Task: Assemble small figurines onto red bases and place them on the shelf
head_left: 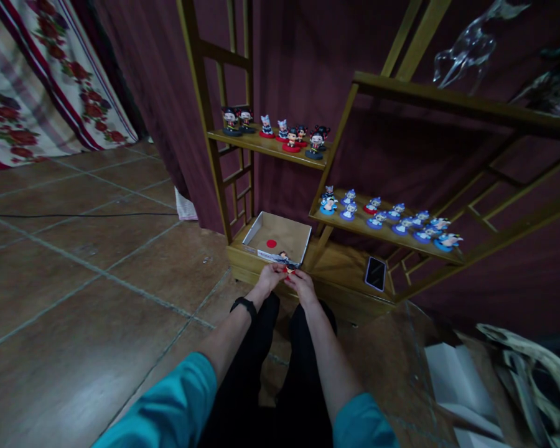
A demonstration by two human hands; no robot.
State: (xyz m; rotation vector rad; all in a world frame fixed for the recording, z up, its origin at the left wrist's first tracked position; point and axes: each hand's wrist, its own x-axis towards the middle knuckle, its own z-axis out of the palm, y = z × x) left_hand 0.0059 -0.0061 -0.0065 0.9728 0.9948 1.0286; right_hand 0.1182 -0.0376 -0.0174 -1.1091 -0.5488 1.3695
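Note:
Between my two hands, just in front of the box, is a small figurine (290,269) with black hair and red on it. My left hand (271,277) pinches it from the left, and my right hand (302,285) grips it from the right. Its lower part is mostly hidden by my fingers. Right behind it stands a shallow cardboard box (300,229) with white outer walls. Inside the box lie a round red base (271,244) and, by the near wall, another small figurine (284,255).
Several figurines on round bases stand on the upper left shelf (270,144) and on the lower right shelf (354,219). A phone (376,274) lies on the bottom board at right. A clear glass animal (466,46) stands above. White boxes (457,379) sit on the floor at right.

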